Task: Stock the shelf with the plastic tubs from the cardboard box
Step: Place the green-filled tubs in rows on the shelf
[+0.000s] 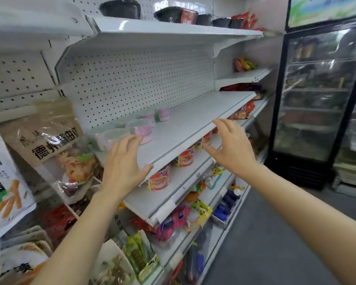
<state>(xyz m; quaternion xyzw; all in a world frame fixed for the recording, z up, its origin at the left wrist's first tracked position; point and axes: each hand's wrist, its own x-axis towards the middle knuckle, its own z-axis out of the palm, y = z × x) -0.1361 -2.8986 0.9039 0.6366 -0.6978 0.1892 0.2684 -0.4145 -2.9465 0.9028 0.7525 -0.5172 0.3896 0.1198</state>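
Several small clear plastic tubs with pink and green labels stand in a row along the back left of a white metal shelf (195,122), the nearest tub (141,128) and the farthest tub (162,114) among them. My left hand (123,161) hovers at the shelf's front left edge, fingers spread, fingertips close to the nearest tubs, holding nothing. My right hand (231,145) floats in front of the shelf edge further right, open and empty. The cardboard box is out of view.
Red noodle cups (159,178) line the shelf below. Snack bags (49,140) hang at left, more packets fill the lower shelves. Black bowls (169,14) sit on the top shelf. A glass-door fridge (317,95) stands at right beside grey aisle floor.
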